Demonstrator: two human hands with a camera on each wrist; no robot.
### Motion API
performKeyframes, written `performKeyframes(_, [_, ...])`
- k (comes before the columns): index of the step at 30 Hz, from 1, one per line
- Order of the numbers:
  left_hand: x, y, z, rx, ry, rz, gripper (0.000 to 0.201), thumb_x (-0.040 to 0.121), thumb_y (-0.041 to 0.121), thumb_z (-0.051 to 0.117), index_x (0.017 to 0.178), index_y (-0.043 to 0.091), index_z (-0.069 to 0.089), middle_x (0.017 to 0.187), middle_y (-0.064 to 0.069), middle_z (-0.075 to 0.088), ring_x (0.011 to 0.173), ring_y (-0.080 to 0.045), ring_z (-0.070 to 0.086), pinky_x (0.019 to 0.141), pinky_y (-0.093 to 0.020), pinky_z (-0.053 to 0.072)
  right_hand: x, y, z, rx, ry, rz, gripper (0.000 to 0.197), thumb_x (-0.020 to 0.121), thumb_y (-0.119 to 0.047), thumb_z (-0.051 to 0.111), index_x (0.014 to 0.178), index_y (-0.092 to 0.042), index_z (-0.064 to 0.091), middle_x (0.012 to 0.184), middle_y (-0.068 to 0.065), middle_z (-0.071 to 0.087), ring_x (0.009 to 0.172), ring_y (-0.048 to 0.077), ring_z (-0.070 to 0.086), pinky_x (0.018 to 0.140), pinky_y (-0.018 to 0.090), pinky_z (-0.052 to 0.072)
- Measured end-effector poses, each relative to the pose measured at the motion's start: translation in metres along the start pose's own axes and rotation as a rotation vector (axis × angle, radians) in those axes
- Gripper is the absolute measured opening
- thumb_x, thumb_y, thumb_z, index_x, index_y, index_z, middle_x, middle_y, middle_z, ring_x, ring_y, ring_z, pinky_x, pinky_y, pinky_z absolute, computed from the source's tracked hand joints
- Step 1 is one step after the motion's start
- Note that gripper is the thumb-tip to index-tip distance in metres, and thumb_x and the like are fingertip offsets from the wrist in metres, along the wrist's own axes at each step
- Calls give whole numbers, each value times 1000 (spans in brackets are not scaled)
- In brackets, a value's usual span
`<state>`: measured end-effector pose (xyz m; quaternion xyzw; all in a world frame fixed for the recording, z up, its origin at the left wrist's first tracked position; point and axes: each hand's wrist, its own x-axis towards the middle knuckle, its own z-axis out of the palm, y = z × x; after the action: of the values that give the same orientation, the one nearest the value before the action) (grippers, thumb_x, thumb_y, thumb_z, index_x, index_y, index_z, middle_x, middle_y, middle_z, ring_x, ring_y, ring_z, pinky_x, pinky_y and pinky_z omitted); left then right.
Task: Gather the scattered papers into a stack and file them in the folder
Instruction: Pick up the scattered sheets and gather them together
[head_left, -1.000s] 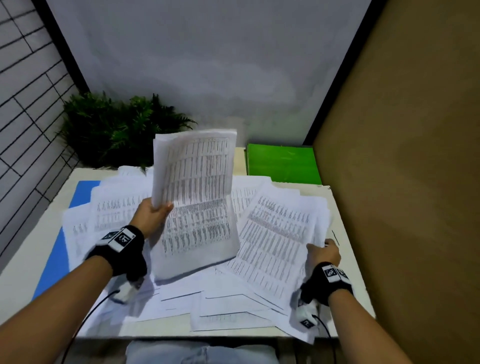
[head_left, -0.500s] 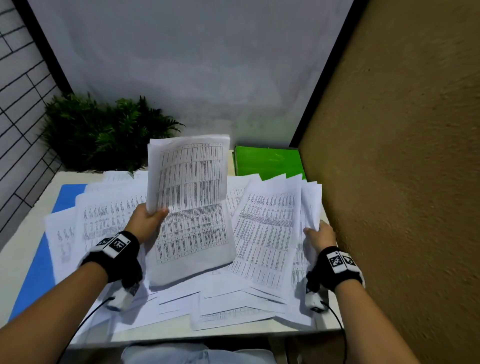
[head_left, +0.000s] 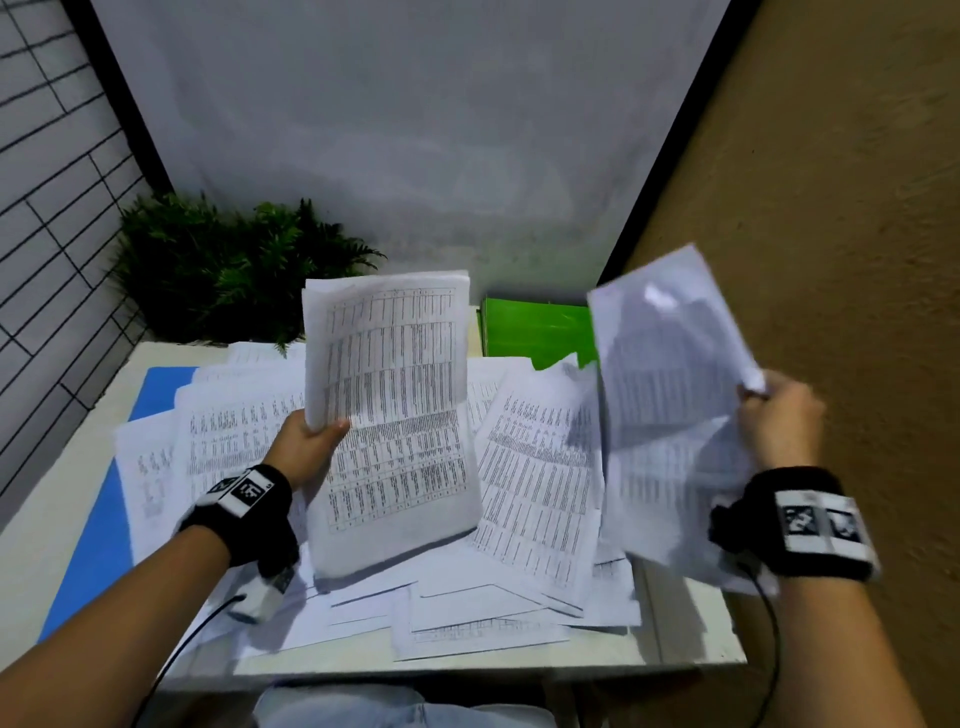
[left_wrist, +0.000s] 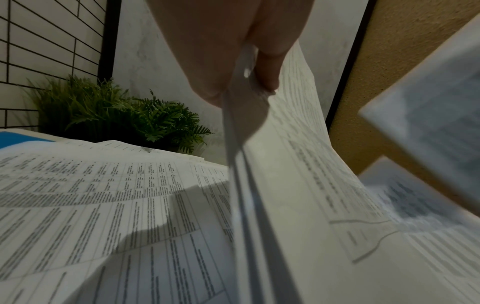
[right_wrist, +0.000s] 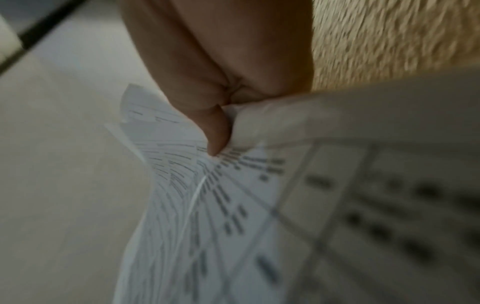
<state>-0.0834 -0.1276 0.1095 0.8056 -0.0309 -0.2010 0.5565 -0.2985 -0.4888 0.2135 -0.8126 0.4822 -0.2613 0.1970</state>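
My left hand (head_left: 311, 441) pinches the left edge of a gathered stack of printed sheets (head_left: 395, 415), held upright over the table; the left wrist view shows the thumb and fingers (left_wrist: 267, 67) clamped on that stack (left_wrist: 249, 185). My right hand (head_left: 774, 421) grips a second, blurred bunch of sheets (head_left: 670, 405) lifted off the table at the right, its thumb (right_wrist: 215, 131) pressing into the paper (right_wrist: 207, 205). More printed papers (head_left: 540, 483) lie scattered over the table. A green folder (head_left: 535, 325) lies closed at the back, partly hidden by the papers.
A blue mat (head_left: 93, 519) shows under the papers at the left of the white table (head_left: 691, 634). A green fern plant (head_left: 228, 270) stands at the back left. A brown wall (head_left: 831, 260) runs close along the table's right edge.
My right hand has taken hold of the sheets at the table's right edge and lifted them up and to the right. The left hand keeps its stack upright in about the same place.
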Motion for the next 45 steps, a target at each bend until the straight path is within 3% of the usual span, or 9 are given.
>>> performKeyframes(4, [8,1,-3,33,-12,28,23,90,17,53,71,7,47,56,-7,41,54,-22,43,53,-27,40,9,-28,-68,349,121,-127,15,76,-11,46,76,-14,61,68,9,62,71,15,48,57,33,37])
performKeyframes(10, [8,28,18,-70,-175,71,45,78,29,66,112,1,56,89,-16,65,79,-25,62,78,-36,50,-20,-57,-17,728,-137,-52,33,88,2,50,65,-20,57,44,-31,57,44,-16,48,55,8,41])
performKeyframes(16, [-10,67,42,-360,-240,46,53,92,51,33,125,14,49,119,-3,53,113,-20,50,103,-38,38,-66,-51,91,929,-497,177,26,89,3,49,114,-3,50,100,5,65,84,12,64,84,36,53])
performKeyframes(19, [-10,70,36,-321,-245,163,68,65,78,49,98,20,60,92,0,59,87,-18,56,82,-36,47,-79,-70,101,1041,-415,172,27,89,2,49,114,-7,54,99,4,64,83,8,63,70,15,54])
performKeyframes(22, [-5,70,25,-247,-180,331,33,60,49,68,73,20,58,58,13,66,61,0,63,63,-26,49,-81,-89,100,1081,-336,76,26,88,2,52,111,-11,52,99,5,62,85,9,61,71,12,52])
performKeyframes(27, [-4,65,15,-380,-204,433,55,40,44,78,88,25,59,72,26,71,74,8,66,65,-8,51,-85,-94,108,1032,-641,-96,73,70,-44,67,127,-19,28,114,-12,54,92,-19,57,80,4,44])
performKeyframes(31, [6,23,25,-201,-240,209,60,43,57,80,87,21,62,74,10,73,77,-6,69,75,-24,57,-79,-46,134,740,-590,171,92,74,-45,69,144,-14,19,147,12,33,133,23,36,104,30,31])
performKeyframes(36, [10,1,30,-18,-145,99,21,86,30,58,79,11,57,69,-3,58,67,-20,56,70,-33,47,-74,63,157,176,-546,682,84,73,-39,72,136,-1,31,139,26,38,123,42,43,101,46,39])
performKeyframes(45, [13,18,16,34,24,27,21,92,20,49,75,8,47,62,-5,40,55,-17,38,49,-26,36,-66,64,159,233,-412,469,27,92,-23,51,95,1,63,84,18,60,87,36,61,74,30,41])
